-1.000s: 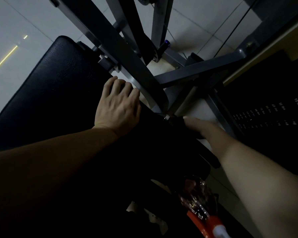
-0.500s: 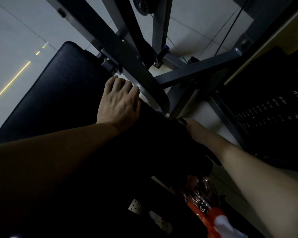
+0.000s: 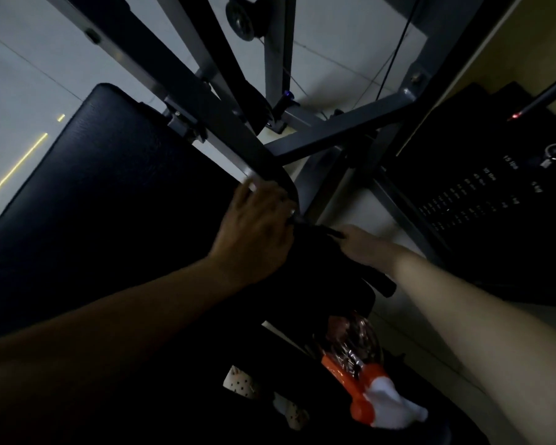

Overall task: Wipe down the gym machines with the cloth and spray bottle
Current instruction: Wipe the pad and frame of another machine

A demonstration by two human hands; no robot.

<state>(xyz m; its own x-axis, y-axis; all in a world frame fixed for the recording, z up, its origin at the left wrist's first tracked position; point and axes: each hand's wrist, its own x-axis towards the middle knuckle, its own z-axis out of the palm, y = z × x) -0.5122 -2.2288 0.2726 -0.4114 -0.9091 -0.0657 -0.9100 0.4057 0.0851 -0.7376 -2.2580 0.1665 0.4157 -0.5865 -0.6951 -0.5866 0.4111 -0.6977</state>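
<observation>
Dim tiled floor (image 3: pixel 29 75) lay beyond your hands. Your left hand (image 3: pixel 257 232) curled over the grey frame bar (image 3: pixel 206 101); your right hand (image 3: pixel 363 248) gripped something dark, perhaps the cloth. Beneath your right forearm sat the spray bottle (image 3: pixel 357 358).

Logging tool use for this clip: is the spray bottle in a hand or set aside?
Set aside. The spray bottle lies tilted near the bottom edge, touched by neither the left hand nor the right hand.

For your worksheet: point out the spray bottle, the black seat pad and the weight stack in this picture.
Spray bottle (image 3: pixel 350 348): head view, on its clear body.
Black seat pad (image 3: pixel 109 194): head view, middle of its top surface.
Weight stack (image 3: pixel 482 200): head view, on the labelled plates.
</observation>
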